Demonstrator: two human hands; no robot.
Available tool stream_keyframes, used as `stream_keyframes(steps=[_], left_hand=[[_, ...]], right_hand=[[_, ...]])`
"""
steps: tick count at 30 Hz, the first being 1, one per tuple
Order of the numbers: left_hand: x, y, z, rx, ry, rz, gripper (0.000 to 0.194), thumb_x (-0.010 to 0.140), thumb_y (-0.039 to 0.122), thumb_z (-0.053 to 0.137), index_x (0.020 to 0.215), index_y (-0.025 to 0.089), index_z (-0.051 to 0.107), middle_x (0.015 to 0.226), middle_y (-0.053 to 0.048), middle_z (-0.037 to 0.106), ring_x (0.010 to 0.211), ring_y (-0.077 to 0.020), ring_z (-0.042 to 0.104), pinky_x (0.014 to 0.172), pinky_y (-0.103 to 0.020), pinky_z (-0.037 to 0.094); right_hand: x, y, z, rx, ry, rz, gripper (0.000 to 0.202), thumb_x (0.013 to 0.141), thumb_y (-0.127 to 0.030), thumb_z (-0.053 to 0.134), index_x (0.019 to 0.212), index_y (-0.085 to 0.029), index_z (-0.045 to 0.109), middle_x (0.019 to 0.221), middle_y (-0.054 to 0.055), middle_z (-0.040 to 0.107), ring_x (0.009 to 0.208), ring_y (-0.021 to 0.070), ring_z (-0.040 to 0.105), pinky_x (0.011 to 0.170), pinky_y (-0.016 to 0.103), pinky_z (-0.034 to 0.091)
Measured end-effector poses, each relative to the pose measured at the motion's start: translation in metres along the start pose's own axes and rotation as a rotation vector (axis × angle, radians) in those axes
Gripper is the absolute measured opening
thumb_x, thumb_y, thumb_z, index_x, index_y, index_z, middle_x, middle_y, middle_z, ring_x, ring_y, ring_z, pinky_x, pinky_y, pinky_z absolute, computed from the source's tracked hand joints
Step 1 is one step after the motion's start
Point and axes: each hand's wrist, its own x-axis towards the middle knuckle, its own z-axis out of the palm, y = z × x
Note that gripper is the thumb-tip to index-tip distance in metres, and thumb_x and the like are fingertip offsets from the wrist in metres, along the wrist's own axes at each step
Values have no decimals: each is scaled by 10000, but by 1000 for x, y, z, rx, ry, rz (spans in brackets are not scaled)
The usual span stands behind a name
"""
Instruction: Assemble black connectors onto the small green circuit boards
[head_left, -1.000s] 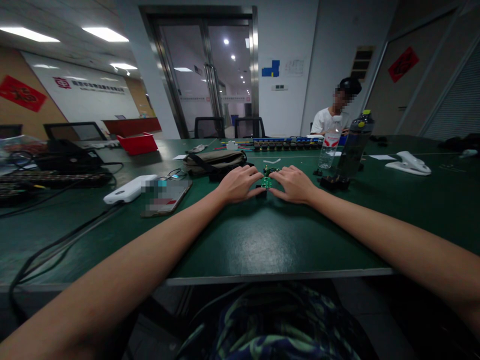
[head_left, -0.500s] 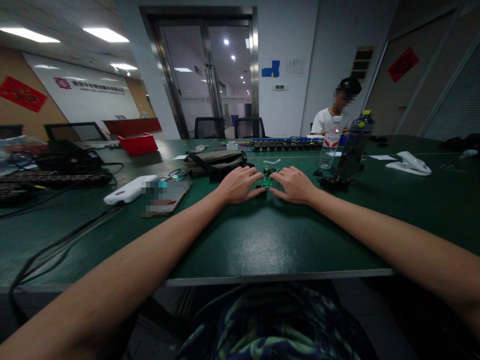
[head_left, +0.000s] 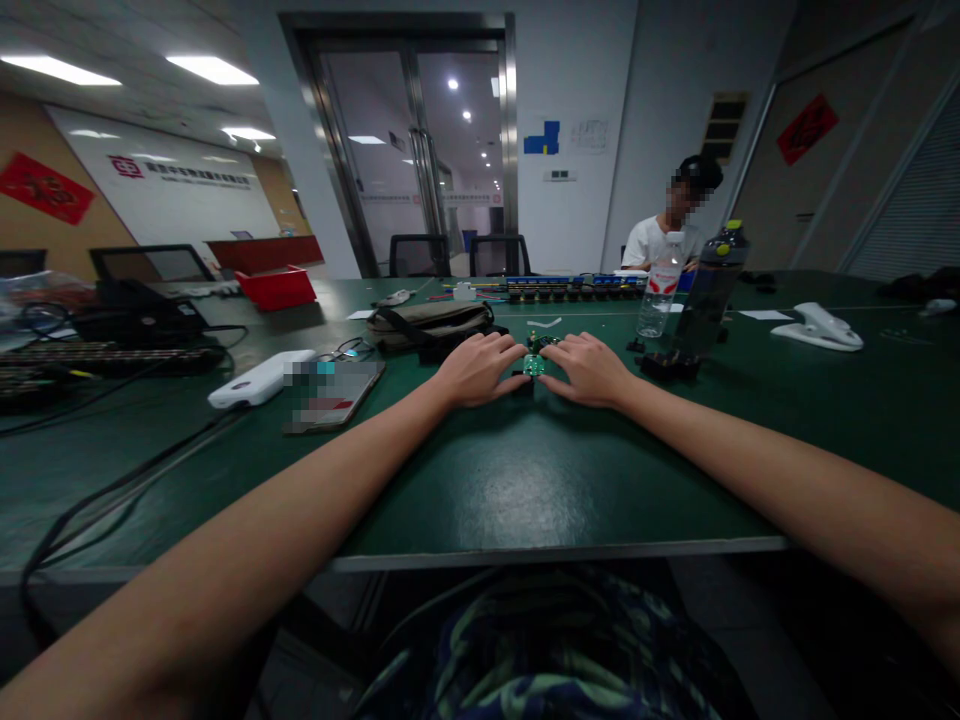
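Observation:
A small green circuit board (head_left: 534, 366) with black parts sits at the middle of the green table (head_left: 495, 480), between my two hands. My left hand (head_left: 484, 369) grips its left side, thumb below and fingers above. On the right side, my right hand (head_left: 587, 370) holds it the same way, its thumb near the lower edge. A black piece shows beneath the board by my left thumb. Just beyond the fingers lies a small white strip (head_left: 544, 323).
Left are a phone (head_left: 337, 395), a white power bank (head_left: 259, 379) with cables, and a grey pouch (head_left: 427, 325). Right stand a clear bottle (head_left: 660, 290), a dark bottle (head_left: 711, 290) and a white tool (head_left: 817, 328). A person (head_left: 660, 240) sits across the table.

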Motion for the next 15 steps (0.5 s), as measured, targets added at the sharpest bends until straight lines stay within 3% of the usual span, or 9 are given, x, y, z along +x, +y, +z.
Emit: stream_keyframes(steps=[15], left_hand=[[0,0,0,25,18,19,443,993,506,423,1180,151,609,1051,-117,663,947,-240,614,787,-337,458]], right_hand=[[0,-1,-2,6,-45,-4,406,962,-432,490,1169,-119,646,1013,157,708,958,279,594,841,360,377]])
